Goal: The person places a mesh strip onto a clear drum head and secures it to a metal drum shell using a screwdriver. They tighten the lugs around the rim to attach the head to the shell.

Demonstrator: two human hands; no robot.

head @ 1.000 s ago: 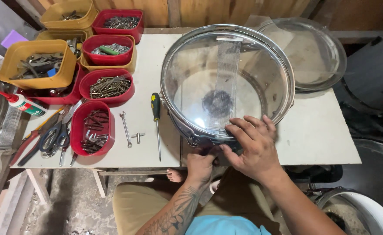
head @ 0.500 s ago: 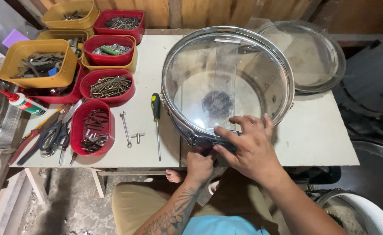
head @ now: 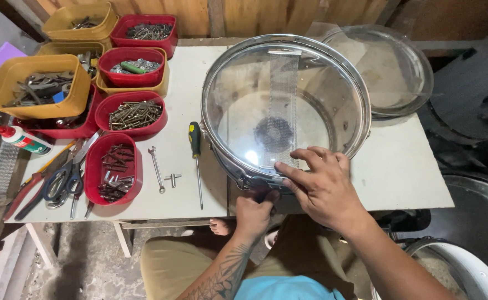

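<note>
I see the snare drum lying flat on the white desk, clear head up, its near rim at the desk's front edge. A strip of snare wires runs across the head from the far rim toward the near one.

Right hand: the grip is open — fingers spread and lying flat across the near rim and the edge of the clear head. It presses on the drum and encloses nothing.

Left hand: the grip is closed into a fist just below the drum's near rim, against the shell's metal hardware. A small dark part shows between the fingers; I cannot tell what it is.

Left of the drum, on the desk, lie a green-and-black-handled screwdriver, a small wrench and a small T-shaped key — all apart from both hands. Further left stand red trays and yellow tubs of screws and fittings, with pliers and scissors at the desk's left edge and a glue bottle beside them. A second clear drum head lies behind the drum on the right.
</note>
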